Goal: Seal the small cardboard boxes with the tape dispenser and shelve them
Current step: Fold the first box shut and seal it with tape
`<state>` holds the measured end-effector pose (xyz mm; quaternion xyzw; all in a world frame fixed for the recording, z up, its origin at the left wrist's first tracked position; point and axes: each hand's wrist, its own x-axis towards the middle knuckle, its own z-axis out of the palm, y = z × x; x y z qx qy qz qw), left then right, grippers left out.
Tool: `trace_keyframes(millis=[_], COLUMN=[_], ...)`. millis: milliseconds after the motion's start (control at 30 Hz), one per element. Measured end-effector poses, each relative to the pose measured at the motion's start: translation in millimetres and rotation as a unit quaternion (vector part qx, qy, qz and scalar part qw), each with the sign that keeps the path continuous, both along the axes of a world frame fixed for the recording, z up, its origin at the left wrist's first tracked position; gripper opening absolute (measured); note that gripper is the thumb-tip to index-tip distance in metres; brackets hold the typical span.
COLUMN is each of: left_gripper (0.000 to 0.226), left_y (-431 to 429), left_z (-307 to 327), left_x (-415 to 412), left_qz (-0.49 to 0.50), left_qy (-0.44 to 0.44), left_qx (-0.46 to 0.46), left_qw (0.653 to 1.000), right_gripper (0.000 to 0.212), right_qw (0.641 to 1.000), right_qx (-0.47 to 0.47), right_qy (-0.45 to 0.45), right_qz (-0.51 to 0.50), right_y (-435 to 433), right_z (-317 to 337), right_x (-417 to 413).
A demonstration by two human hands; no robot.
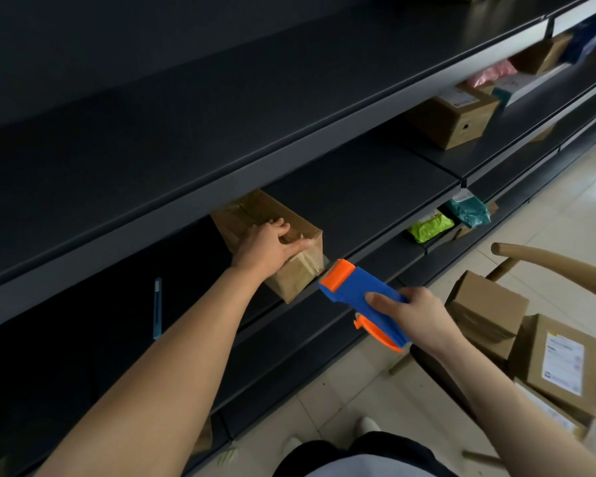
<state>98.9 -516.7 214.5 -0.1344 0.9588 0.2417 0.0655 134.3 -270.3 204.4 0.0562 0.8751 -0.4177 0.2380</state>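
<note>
A small brown cardboard box point(298, 270) lies on a dark shelf point(358, 208), its near end jutting over the shelf's front edge. My left hand point(265, 249) presses down on its top, fingers and thumb clasping it. My right hand point(413, 316) grips a blue and orange tape dispenser point(362, 297), whose orange roller end sits just off the box's near corner. A strip of clear tape shines on the box's near end. More small boxes point(489, 304) are stacked on a wooden chair point(544, 259) at the right.
A blue utility knife point(157, 308) lies on the same shelf, to the left. Further right on the shelves stand a labelled brown box point(458, 115), a green packet point(429, 227) and a teal packet point(468, 208). A pale tiled floor point(547, 208) lies below.
</note>
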Motion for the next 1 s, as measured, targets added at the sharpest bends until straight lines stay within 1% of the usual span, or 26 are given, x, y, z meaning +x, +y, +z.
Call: trace_keyframes(millis=[67,167,267,333,400,500,600,700,733,900,1000], left_gripper=[0.078,0.077,0.081,0.08,0.075,0.074,0.076,0.083,0.081,0.073,0.072], left_y=[2.3,6.7,12.1,15.3,17.0,17.4,16.6,16.4,16.4,23.6,20.6], left_z=[-0.9,-2.0,-4.9,-7.3,-9.6,-13.7,-17.3,-16.5,-16.8,-24.7,-28.2], left_x=[0.8,0.4,1.0,1.9,1.7,2.7,3.4,5.6,5.9,12.5,14.8], left_qz=[0.003,0.0,-0.024,-0.045,-0.063,-0.06,-0.069,-0.072,-0.073,-0.058,-0.059], left_qy=[-0.006,-0.015,-0.024,-0.024,-0.023,-0.02,-0.009,-0.009,-0.004,0.049,0.067], left_qx=[-0.005,-0.031,-0.097,-0.154,-0.191,-0.215,-0.213,-0.208,-0.211,-0.229,-0.214], left_qw=[1.0,0.999,0.995,0.987,0.979,0.975,0.975,0.975,0.975,0.97,0.973], right_gripper=[0.051,0.049,0.046,0.037,0.027,0.023,0.029,0.04,0.044,0.042,0.045], right_qw=[1.0,0.996,0.989,0.974,0.956,0.96,0.964,0.967,0.97,0.982,0.984], right_qx=[0.022,0.089,0.137,0.2,0.249,0.236,0.242,0.239,0.231,0.157,0.115], right_qy=[-0.004,0.01,0.036,0.069,0.079,0.059,0.047,0.067,0.072,0.097,0.115], right_qz=[0.007,0.025,0.035,0.082,0.134,0.141,0.105,0.051,0.032,-0.042,-0.072], right_y=[-18.3,-44.2,-61.3,-68.9,-74.2,-75.0,-63.1,-47.9,-43.2,-28.1,-20.5], right_z=[-4.7,-4.8,3.1,5.5,-1.7,-19.0,-21.7,-16.8,-14.7,-3.6,-0.8], right_x=[-9.4,-21.4,-25.5,-24.5,-16.7,-0.1,-1.3,-16.4,-21.0,-34.4,-38.2])
